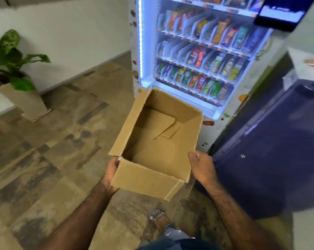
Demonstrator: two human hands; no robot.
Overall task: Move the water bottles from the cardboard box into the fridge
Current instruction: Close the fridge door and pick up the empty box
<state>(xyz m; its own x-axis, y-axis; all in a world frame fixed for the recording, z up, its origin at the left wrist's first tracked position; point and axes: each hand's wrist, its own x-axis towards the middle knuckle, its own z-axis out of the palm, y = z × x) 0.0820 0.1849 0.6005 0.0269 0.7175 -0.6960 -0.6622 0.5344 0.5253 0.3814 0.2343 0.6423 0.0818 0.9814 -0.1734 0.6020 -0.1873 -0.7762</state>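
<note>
both hands, left hand (111, 173) and right hand (202, 168), are clasped round the cardboard box (158, 143); between them no bottles are seen inside; unloading judged finished.

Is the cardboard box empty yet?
Empty: the cardboard box, held by left hand and right hand, shows only bare bottom, no bottles.

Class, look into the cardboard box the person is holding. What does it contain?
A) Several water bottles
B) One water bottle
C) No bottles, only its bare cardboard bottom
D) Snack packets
C: the cardboard box, held by the left hand and right hand, shows only its bare bottom.
</note>
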